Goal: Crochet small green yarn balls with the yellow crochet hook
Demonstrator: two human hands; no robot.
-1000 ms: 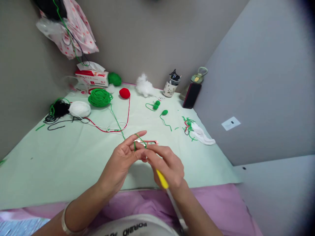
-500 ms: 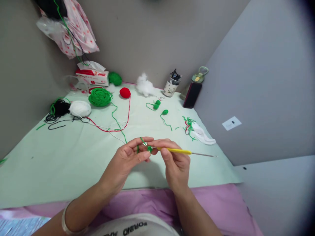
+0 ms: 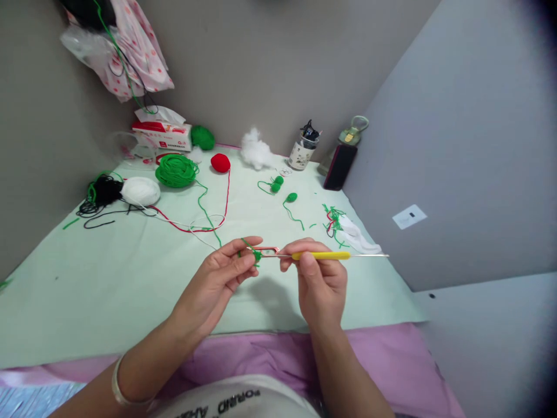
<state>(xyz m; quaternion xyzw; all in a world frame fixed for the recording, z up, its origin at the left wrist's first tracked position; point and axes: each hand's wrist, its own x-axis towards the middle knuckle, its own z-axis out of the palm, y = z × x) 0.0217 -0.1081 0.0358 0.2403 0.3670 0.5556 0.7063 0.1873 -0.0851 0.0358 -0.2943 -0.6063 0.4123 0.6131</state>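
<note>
My left hand (image 3: pixel 221 264) pinches a small green crochet piece (image 3: pixel 257 255) between thumb and fingers. Green yarn loops over its raised index finger and runs back across the table. In my right hand (image 3: pixel 322 278) is a crochet hook with a yellow handle (image 3: pixel 324 255); its left metal shaft reaches to the green piece, and the other metal end points right. A small reddish frame-like thing (image 3: pixel 272 250) shows just above the shaft, beside the piece; its kind I cannot make out. Whether the hook's tip is inside a stitch is too small to tell.
Behind my hands lie a green yarn ball (image 3: pixel 176 170), a white one (image 3: pixel 140 190) and a red one (image 3: pixel 220 163). White stuffing (image 3: pixel 256 151), small green crocheted balls (image 3: pixel 275 187), a pen cup (image 3: pixel 301 154), a phone (image 3: pixel 340 168) and yarn scraps (image 3: pixel 334 220) stand or lie farther back.
My right hand has moved right with the hook, away from my left hand, and the hook is nearly level. The gap now shows the reddish thing. My left hand shifted slightly left.
</note>
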